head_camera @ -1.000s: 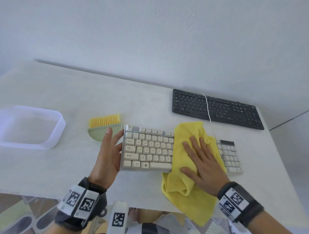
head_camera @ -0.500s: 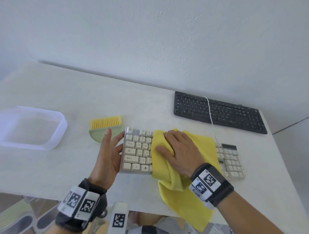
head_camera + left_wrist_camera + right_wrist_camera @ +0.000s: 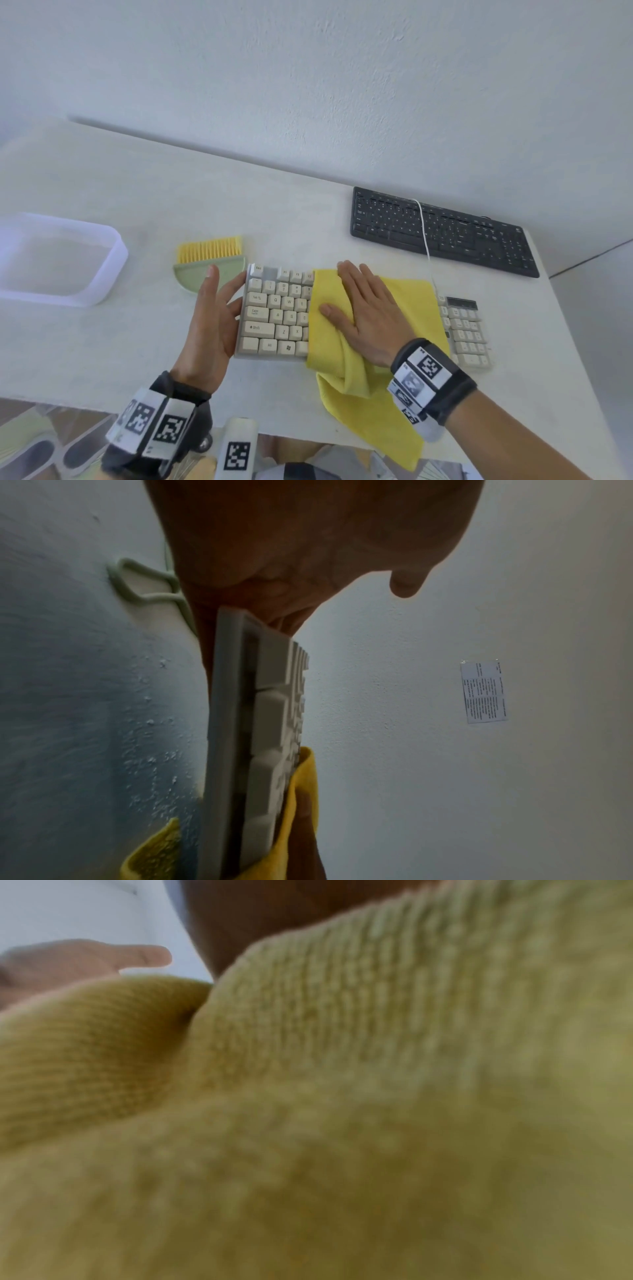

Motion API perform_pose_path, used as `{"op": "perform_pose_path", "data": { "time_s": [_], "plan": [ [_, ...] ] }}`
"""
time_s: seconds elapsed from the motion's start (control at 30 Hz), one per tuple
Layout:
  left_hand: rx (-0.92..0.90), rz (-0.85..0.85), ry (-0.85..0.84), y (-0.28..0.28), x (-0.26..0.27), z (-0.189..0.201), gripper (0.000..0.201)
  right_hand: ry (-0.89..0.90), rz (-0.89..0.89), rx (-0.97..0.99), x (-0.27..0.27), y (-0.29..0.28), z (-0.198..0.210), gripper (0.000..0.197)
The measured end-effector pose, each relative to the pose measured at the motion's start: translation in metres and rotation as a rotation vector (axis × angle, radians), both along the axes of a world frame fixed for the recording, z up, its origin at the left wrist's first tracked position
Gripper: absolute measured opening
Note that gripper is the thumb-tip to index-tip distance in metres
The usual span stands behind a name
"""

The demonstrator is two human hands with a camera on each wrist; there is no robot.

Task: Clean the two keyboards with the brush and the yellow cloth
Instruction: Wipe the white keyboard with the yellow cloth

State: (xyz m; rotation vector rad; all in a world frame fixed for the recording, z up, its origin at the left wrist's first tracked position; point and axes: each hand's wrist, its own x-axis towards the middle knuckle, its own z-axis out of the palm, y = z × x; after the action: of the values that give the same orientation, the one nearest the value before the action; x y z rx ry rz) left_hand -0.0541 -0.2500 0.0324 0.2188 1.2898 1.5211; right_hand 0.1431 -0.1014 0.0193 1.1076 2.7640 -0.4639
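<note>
A beige keyboard (image 3: 279, 313) lies near the table's front edge, its middle covered by the yellow cloth (image 3: 416, 301). My right hand (image 3: 366, 308) presses flat on the cloth with straight fingers. My left hand (image 3: 215, 315) rests with straight fingers against the keyboard's left end (image 3: 236, 723). The cloth (image 3: 342, 1096) fills the right wrist view, and its lower part hangs over the table edge. A brush (image 3: 209, 257) with yellow bristles and a green handle lies just left of the keyboard. The black keyboard (image 3: 442, 231) sits at the back right.
A translucent plastic tray (image 3: 102, 240) stands at the left of the white table (image 3: 171, 192). A white cable (image 3: 424, 233) runs across the black keyboard. The wall rises right behind the table. A paper label (image 3: 483, 692) shows in the left wrist view.
My right hand slid the cloth leftward along the beige keyboard, then back a little to the right and flattened out. My left hand stayed at the keyboard's left end.
</note>
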Motion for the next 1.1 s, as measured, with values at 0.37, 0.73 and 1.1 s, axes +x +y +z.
{"op": "perform_pose_path", "data": {
  "time_s": [0.37, 0.73, 1.1],
  "plan": [
    [0.019, 0.001, 0.002, 0.002, -0.002, 0.001, 0.093, 0.201, -0.101, -0.093, 0.068, 0.014, -0.001, 0.068],
    [0.004, -0.01, -0.001, 0.004, -0.005, 0.0, 0.099, 0.088, -0.031, 0.117, 0.142, 0.041, -0.022, 0.064],
    [0.024, -0.026, 0.039, 0.01, -0.01, -0.001, 0.124, 0.038, -0.002, -0.008, 0.099, 0.005, -0.01, 0.063]
  ]
}}
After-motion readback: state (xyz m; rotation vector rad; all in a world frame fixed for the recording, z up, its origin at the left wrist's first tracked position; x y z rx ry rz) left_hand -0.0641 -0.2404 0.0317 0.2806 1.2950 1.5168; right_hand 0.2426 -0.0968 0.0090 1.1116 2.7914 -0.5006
